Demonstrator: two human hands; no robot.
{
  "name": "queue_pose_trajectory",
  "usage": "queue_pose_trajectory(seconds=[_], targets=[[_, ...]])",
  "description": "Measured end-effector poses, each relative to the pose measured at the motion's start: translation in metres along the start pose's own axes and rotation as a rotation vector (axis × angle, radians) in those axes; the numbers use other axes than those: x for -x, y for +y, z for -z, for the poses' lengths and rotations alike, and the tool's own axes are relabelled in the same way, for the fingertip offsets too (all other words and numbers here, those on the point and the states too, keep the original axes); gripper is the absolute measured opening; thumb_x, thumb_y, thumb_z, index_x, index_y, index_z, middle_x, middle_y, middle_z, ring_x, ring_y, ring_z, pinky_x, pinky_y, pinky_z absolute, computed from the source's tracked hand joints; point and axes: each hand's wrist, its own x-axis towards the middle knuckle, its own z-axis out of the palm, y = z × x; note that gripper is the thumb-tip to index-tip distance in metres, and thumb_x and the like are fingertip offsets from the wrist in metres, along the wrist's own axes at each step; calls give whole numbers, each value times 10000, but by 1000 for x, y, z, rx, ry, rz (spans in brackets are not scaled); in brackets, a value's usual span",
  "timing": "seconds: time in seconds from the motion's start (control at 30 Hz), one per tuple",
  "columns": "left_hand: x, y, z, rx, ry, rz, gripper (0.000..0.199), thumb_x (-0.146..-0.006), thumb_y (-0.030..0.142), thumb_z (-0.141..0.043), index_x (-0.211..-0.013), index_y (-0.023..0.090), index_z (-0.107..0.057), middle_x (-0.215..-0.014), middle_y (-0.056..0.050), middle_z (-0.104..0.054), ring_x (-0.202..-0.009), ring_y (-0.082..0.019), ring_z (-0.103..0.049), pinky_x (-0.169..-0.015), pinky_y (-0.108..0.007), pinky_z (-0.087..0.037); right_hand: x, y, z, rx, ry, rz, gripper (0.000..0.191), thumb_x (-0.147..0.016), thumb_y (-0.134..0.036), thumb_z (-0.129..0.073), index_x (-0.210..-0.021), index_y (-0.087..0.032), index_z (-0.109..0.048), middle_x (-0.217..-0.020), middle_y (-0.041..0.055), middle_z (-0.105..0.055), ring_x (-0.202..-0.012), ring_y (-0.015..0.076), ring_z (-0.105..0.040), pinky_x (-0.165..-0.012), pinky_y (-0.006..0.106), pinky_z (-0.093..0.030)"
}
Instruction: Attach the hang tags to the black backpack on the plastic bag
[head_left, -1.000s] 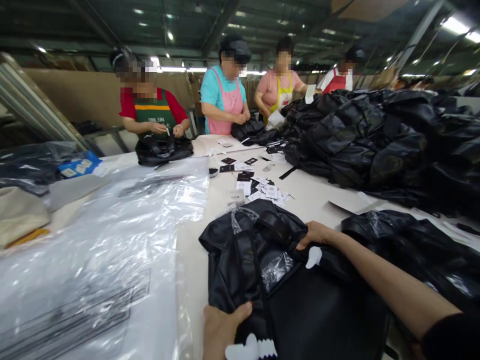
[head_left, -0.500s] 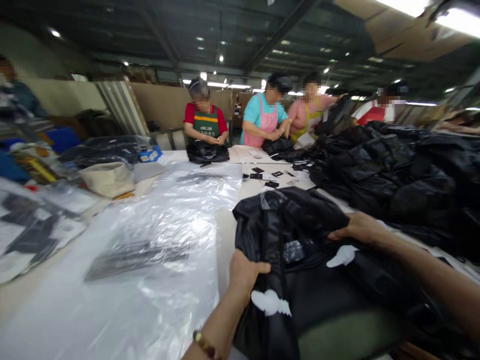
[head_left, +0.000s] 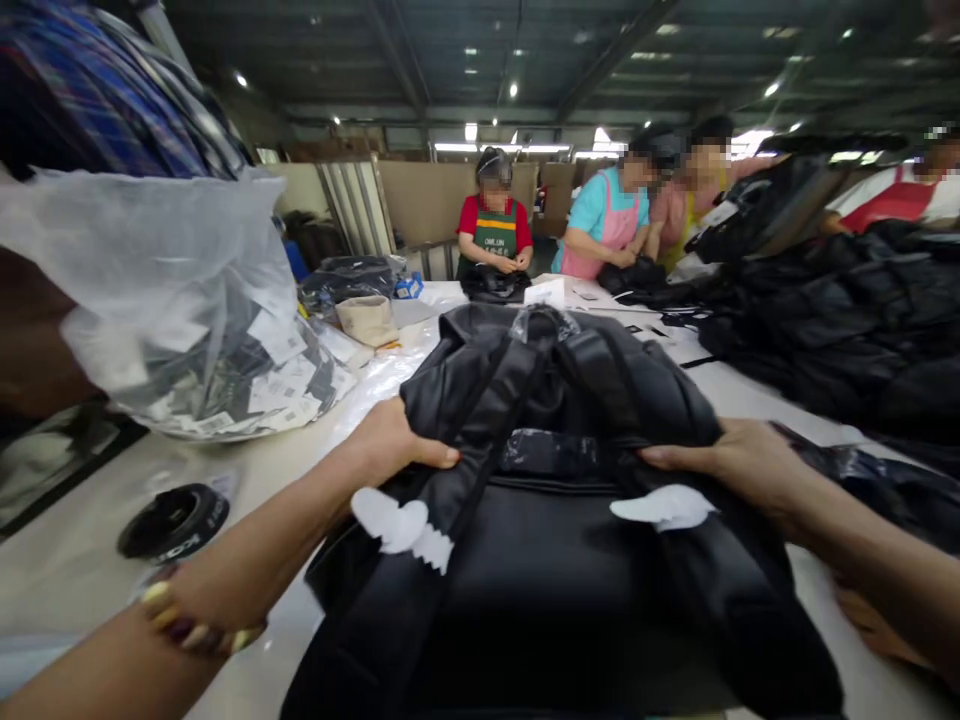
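Observation:
A black backpack [head_left: 555, 570] fills the middle of the head view, its shoulder straps facing up toward me. My left hand [head_left: 386, 440] grips its left side, thumb on top and fingers hidden beneath. On the opposite side my right hand [head_left: 742, 465] holds it the same way, thumb pressed on the black material. White paper-like wraps [head_left: 405, 528] sit on both straps just below my hands. Clear plastic covers the top handle [head_left: 544, 322] and a patch between the straps.
At left stands a clear plastic bag [head_left: 187, 300] of printed tags, with a black roll [head_left: 174, 520] before it. A heap of black bags [head_left: 847, 330] lies at right. Several co-workers, one in a green apron [head_left: 495, 235], work across the table [head_left: 67, 540].
The view has swung left, bringing the tag bag and black roll into sight. The backpack, held in both hands, has shifted left over the clear plastic sheeting and now faces me squarely.

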Motion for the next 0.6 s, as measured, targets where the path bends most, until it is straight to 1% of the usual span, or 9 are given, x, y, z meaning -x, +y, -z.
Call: queue_pose_trajectory(seconds=[0.1, 0.13, 0.2, 0.27, 0.37, 0.43, 0.5, 0.53, 0.6], targets=[[32, -60, 49, 31, -90, 158, 673, -311, 246, -811, -945, 124, -619, -810, -48, -714, -815, -287, -654, -776, -403, -520, 48, 20, -60, -124, -206, -39, 375, -409, -311, -767, -736, -166, -659, -667, 66, -704, -614, 253, -653, -527, 307, -522], [43, -84, 61, 37, -108, 208, 672, -304, 246, -806, -938, 132, -617, -802, -46, -717, -808, -293, -655, -773, -404, -526, 62, 33, -80, -133, -262, -45, 367, -414, -321, -759, -732, -169, -659, -663, 56, -703, -617, 249, -652, -537, 303, -520], [64, -137, 78, 102, -167, 239, 675, -304, 253, -794, -948, 162, -614, -859, -38, -720, -880, -302, -645, -825, -400, -520, 86, 66, -121, -117, -334, -59, 334, -451, -324, -734, -744, -180, -665, -674, 44, -707, -634, 245, -655, -563, 301, -518], [82, -197, 84, 107, -155, 203, 662, -346, 289, -771, -983, 194, -615, -919, -25, -714, -972, -314, -618, -885, -422, -498, 104, 106, -162, -35, -371, -59, 276, -515, -317, -702, -763, -199, -675, -710, 36, -713, -679, 248, -662, -578, 301, -512], [99, -287, 74, 15, -135, 160, 721, -380, 318, -739, -1075, 203, -586, -984, -43, -696, -1102, -337, -554, -982, -459, -430, 118, 164, -216, 115, -335, -79, 176, -492, -246, -698, -660, -217, -653, -691, 11, -707, -735, 271, -666, -621, 313, -505], [104, -337, 65, -54, -120, 138, 830, -377, 350, -732, -1164, 183, -527, -1067, -75, -668, -1159, -347, -513, -1027, -469, -383, 121, 191, -237, 176, -310, -96, 150, -494, -235, -689, -635, -226, -636, -677, 0, -702, -746, 278, -667, -643, 323, -502], [105, -370, 60, -87, -133, 140, 897, -422, 411, -709, -1239, 149, -449, -1150, -117, -628, -1186, -340, -493, -1038, -465, -370, 120, 207, -244, 228, -271, -93, 205, -509, -263, -691, -708, -238, -649, -722, 5, -710, -780, 287, -668, -674, 338, -501], [104, -380, 60, -92, -158, 141, 936, -447, 435, -693, -1278, 124, -397, -1196, -141, -599, -1196, -330, -486, -1042, -454, -368, 119, 210, -243, 260, -253, -89, 267, -515, -286, -697, -775, -244, -657, -761, 14, -715, -805, 294, -667, -691, 346, -502], [100, -383, 65, -154, -219, 159, 1032, -480, 451, -671, -1346, 54, -274, -1289, -200, -520, -1224, -321, -462, -1050, -438, -359, 118, 211, -238, 341, -231, -59, 444, -513, -325, -712, -946, -248, -649, -837, 39, -719, -845, 310, -663, -715, 366, -505]])
